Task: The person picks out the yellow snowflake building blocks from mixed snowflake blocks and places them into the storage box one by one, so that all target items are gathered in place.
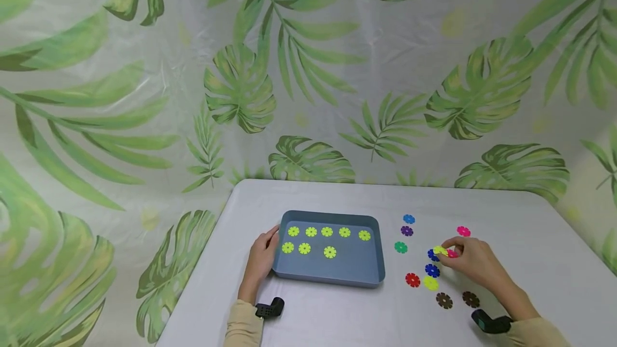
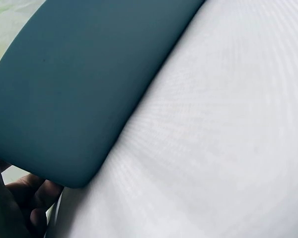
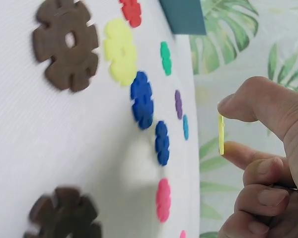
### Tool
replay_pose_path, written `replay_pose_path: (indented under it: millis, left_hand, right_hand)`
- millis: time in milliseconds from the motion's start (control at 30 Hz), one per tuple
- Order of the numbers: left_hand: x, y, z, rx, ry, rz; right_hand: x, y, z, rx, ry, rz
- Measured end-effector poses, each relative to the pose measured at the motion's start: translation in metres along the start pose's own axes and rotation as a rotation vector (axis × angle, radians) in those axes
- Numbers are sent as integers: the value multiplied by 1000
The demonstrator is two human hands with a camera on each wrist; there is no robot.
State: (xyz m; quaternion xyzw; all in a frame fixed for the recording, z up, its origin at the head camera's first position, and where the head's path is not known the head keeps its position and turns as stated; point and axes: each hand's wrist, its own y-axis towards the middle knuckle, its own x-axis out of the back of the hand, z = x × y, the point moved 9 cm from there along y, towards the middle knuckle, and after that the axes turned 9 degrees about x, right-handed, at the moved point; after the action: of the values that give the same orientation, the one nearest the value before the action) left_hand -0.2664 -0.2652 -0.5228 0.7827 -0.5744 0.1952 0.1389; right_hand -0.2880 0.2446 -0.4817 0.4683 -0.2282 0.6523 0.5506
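Observation:
Between thumb and finger, my right hand (image 1: 474,261) pinches a yellow notched plastic disc (image 3: 221,134), held edge-on above the table in the right wrist view. In the head view that disc overlaps a blue disc (image 1: 432,255) and a pink disc (image 1: 452,254) lying below. My left hand (image 1: 262,256) grips the left side of a blue-grey tray (image 1: 347,274), fingers along its outer wall; in the left wrist view curled fingers (image 2: 32,191) show at the tray's corner. Several yellow-green discs (image 1: 330,252) lie inside the tray in two rows.
Right of the tray lie loose discs: light blue (image 1: 408,219), purple (image 1: 407,231), green (image 1: 400,247), red (image 1: 412,280), yellow (image 1: 431,283), another blue (image 1: 432,270), two brown (image 1: 444,300) and another pink (image 1: 464,231). Leaf-patterned sheeting (image 1: 308,68) hangs behind the white table (image 1: 328,315).

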Motion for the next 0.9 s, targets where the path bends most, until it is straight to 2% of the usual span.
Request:
replay_pose_path:
  millis: [333,500,767,900]
  left_hand:
    - [-1,1,0,-4,3,-5]
    - [-1,1,1,-5,-7,-6]
    - [0,0,-1,-6,-2,-8]
    - [1,1,-1,-6,1,-14]
  right_hand:
    - [2,23,38,95,54,-41]
    - [-3,34,58,124,68,-28]
    - [-15,52,94,245,111,-17]
    - [-22,61,109,266,113,-6]
